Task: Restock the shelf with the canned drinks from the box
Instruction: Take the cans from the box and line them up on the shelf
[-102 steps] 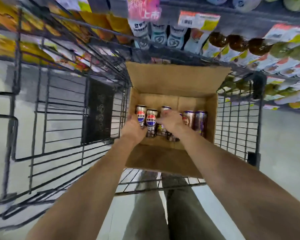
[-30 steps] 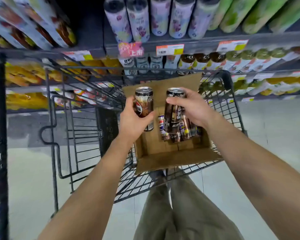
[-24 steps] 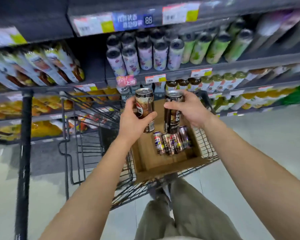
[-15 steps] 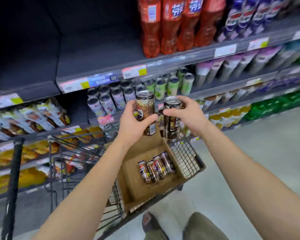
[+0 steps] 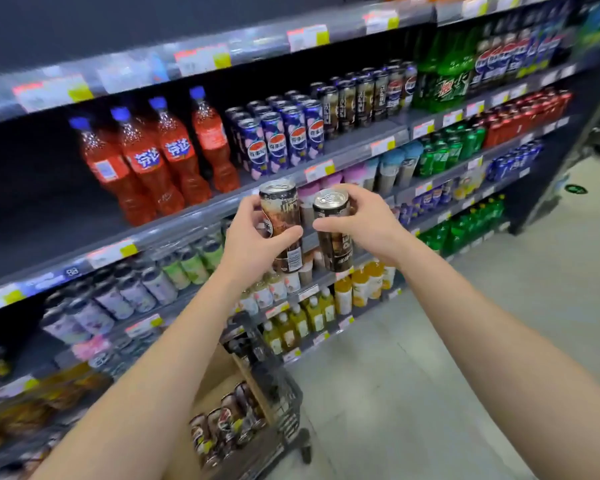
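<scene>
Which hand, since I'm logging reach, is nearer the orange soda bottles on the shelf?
Left. The left hand, gripping a brown can, is below and right of the orange soda bottles; the right hand, gripping a dark can, is farther right of them.

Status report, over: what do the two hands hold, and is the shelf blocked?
Left hand grips one dark can. Right hand grips a second dark can. Both up before the shelf, neither placed. Nothing between; more cans in the box.
</scene>
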The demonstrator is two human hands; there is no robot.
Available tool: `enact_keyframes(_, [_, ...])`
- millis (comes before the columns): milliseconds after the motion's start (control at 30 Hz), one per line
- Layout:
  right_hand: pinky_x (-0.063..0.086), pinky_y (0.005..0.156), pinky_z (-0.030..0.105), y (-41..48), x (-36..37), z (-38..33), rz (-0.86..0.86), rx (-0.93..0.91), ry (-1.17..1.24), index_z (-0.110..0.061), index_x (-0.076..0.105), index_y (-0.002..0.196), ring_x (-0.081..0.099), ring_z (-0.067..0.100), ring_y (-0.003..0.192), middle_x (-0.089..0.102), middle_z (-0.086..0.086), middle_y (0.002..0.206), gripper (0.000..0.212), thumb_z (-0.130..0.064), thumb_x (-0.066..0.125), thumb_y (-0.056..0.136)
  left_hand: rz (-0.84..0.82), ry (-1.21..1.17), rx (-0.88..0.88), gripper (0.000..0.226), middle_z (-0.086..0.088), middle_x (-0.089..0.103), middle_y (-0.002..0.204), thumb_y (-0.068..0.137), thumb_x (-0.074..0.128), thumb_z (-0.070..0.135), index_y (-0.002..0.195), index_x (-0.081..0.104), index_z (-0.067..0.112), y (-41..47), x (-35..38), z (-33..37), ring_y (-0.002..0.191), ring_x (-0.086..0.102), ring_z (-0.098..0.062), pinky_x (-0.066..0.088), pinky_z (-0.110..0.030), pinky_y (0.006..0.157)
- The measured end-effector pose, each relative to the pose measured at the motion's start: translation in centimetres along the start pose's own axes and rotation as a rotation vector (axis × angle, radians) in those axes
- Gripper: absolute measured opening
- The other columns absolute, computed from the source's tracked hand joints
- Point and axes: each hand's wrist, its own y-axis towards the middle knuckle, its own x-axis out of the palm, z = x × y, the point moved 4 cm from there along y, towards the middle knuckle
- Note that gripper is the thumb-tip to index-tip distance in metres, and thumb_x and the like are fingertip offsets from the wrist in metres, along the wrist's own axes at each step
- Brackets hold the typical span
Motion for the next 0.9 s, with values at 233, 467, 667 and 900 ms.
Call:
enact_keyframes(233, [0.051,0.098,0.039,2.1,-13.1,0.9,-0.006,-0.043,-0.080,-0.035,0.053,0.141,0.056,0.014,0.116,0.057,-0.012,0.131,0.094,-0.065,0.086,0.058,-0.015,0.024,0.049,0.058,0.006,0.072,0.109,0.078,0.089,0.035,0.120,0.049,0.028,3.1,9.9,7.2,0.100,0.070,-0.010,0.057,-0.035,0.091])
enact_keyframes(467, [0.052,0.088,0.032,5.9,-18.9,1.0,0.005,-0.050,-0.022,-0.028,0.056,0.135,0.060,0.015,0.109,0.062,-0.012,0.118,0.076,-0.045,0.090,0.069,0.006,0.101,0.030,0.077,0.010,0.067,0.118,0.073,0.087,0.051,0.133,0.045,0.031,7.8,14.4,9.5,0.107,0.066,-0.009,0.055,-0.042,0.097])
enact_keyframes(667, [0.055,0.091,0.035,11.5,-19.9,2.2,-0.018,-0.045,0.047,-0.028,0.064,0.122,0.064,0.007,0.105,0.069,-0.013,0.113,0.057,-0.032,0.090,0.072,0.064,0.128,0.016,0.061,0.018,0.064,0.111,0.081,0.087,0.038,0.126,0.047,0.029,12.8,15.5,9.2,0.098,0.058,0.009,0.042,-0.013,0.077])
enact_keyframes(900, [0.047,0.090,0.027,21.1,-18.7,2.9,-0.071,-0.086,0.010,-0.029,0.060,0.130,0.054,0.003,0.111,0.060,-0.014,0.122,0.065,-0.036,0.090,0.072,0.121,0.149,-0.025,0.063,0.031,0.049,0.102,0.084,0.085,0.033,0.125,0.038,0.034,20.7,14.9,5.6,0.086,0.047,0.020,0.036,-0.005,0.070])
